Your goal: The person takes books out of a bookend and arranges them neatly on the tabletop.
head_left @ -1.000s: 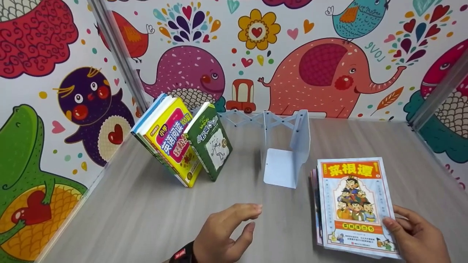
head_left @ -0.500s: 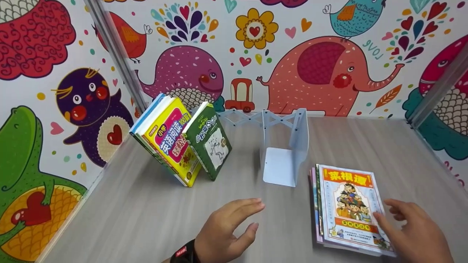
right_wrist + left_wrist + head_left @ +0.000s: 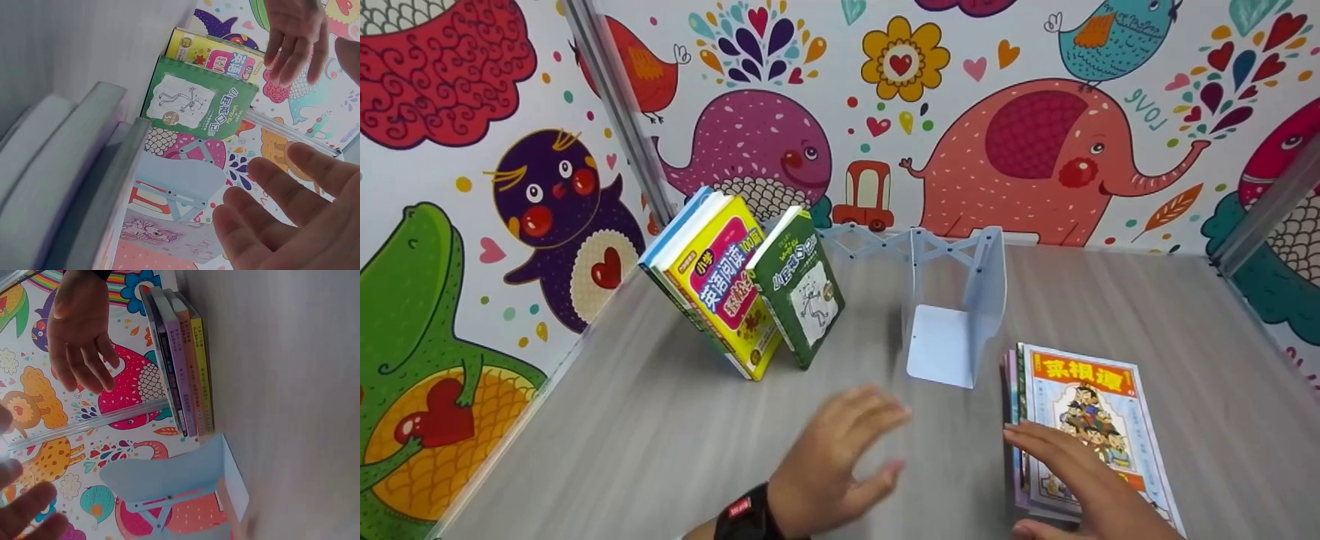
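My left hand (image 3: 840,457) hovers over the front middle of the table, fingers loosely bent and holding nothing. Over the lower left part of a book stack, my right hand (image 3: 1080,480) spreads with extended fingers and covers part of the top cover. The top book (image 3: 1091,375) has a white cover with an orange title band and cartoon figures; it lies flat on the others. Purple (image 3: 181,371), orange and yellow spines show below it in the left wrist view. In the right wrist view, a gap separates my right hand's fingers (image 3: 242,219) from the stack's edges.
A light blue expandable bookend rack (image 3: 941,345) stands behind the hands. Inside its left end lean a green book (image 3: 802,292) and a yellow book (image 3: 720,285), with a blue-edged book behind. Cartoon-printed walls (image 3: 960,45) enclose the table's back and sides.
My right hand has let go of the top book's right edge and moved left across the stack. The top book has come down flat onto the pile. The left hand has shifted only slightly.
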{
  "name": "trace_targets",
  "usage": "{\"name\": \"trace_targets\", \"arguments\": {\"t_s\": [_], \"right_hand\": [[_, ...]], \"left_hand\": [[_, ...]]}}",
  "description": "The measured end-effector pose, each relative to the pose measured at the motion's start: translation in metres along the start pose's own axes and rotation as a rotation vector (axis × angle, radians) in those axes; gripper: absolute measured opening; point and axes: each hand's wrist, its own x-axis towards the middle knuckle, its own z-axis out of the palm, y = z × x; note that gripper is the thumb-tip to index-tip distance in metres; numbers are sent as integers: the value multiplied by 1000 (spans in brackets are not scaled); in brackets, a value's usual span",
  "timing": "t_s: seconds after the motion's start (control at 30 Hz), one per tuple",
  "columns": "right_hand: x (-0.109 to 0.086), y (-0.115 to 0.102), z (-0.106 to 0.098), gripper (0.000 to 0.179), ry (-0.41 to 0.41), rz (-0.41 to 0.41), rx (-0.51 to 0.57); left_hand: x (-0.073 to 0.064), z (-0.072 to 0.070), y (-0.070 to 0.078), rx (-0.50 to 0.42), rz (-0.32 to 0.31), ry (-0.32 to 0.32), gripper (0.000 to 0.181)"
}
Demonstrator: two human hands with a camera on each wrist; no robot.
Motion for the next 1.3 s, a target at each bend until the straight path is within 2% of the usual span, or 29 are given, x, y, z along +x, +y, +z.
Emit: {"name": "trace_targets", "arguments": {"t_s": [0.07, 0.17, 0.3, 0.43, 0.5, 0.63, 0.73, 0.83, 0.97, 1.07, 1.3], "right_hand": [[1, 0, 0, 75, -33, 30, 2], [2, -1, 3, 71, -69, 76, 9], [1, 0, 7, 69, -65, 92, 30], [-1, 1, 8, 68, -59, 83, 52], [-1, 1, 8, 67, -52, 82, 66], [-4, -1, 10, 65, -39, 89, 48], [-5, -3, 11, 66, -42, 136, 39], [-5, -3, 10, 71, -54, 200, 82], [-4, -1, 9, 75, -79, 250, 155], [-3, 0, 8, 74, -83, 258, 163], [-4, 0, 8, 71, -55, 254, 138]], "left_hand": [[6, -6, -15, 135, -32, 64, 48], [16, -21, -45, 281, -171, 121, 47], [28, -41, -88, 370, -345, 153, 54], [32, -52, -125, 405, -480, 201, 69], [31, -53, -137, 413, -559, 187, 76], [25, -50, -150, 371, -696, 113, 76], [22, -45, -151, 308, -753, 92, 71], [19, -42, -149, 243, -766, 111, 70], [14, -38, -145, 189, -734, 191, 70], [10, -34, -141, 169, -671, 251, 70], [-1, -27, -126, 160, -518, 314, 61]]}}
